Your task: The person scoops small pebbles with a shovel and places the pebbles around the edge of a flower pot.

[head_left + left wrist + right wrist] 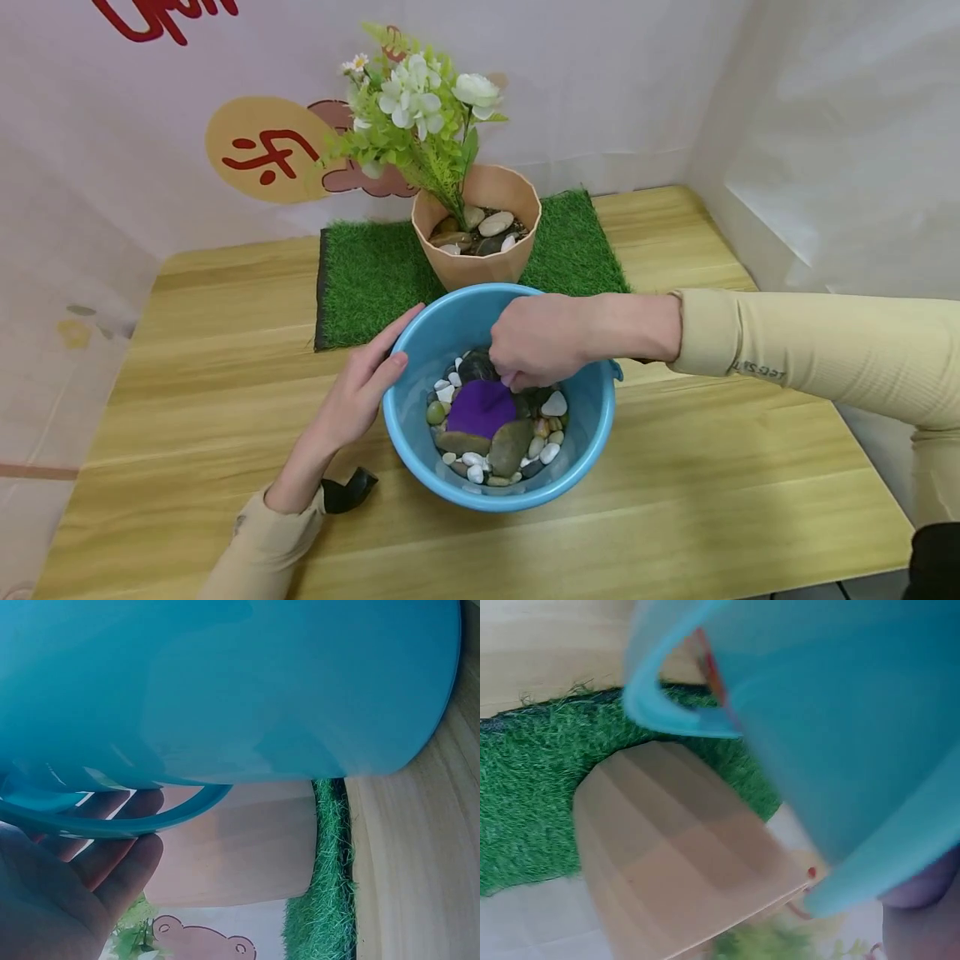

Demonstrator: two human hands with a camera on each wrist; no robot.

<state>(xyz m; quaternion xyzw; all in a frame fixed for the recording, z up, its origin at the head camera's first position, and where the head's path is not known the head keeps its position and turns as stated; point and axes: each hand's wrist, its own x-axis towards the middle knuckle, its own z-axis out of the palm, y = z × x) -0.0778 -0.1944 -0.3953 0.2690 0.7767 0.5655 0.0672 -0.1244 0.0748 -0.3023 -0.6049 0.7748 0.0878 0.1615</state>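
A blue bucket (pixel 408 454) stands on the wooden table, holding white, tan and dark stones (pixel 510 448). Among the stones lies a smooth purple material (pixel 480 410); whether it is cloth or fine sand I cannot tell. My right hand (pixel 542 337) reaches inside, fingers curled, its lower end at the edge of the purple material. Its fingertips are mostly hidden, and a fold or dent shows beside them. On the bucket's left side my left hand (pixel 360 387) rests with fingers stretched along the rim. In the left wrist view its fingers pass behind the bucket's blue loop (pixel 157 823).
A peach flowerpot (pixel 480 268) with white flowers (pixel 411 96) and stones stands on an artificial grass mat (pixel 375 279) just behind the bucket. White printed cloth (pixel 600 75) hangs at the back. A black strap piece (pixel 349 490) sits at my left wrist.
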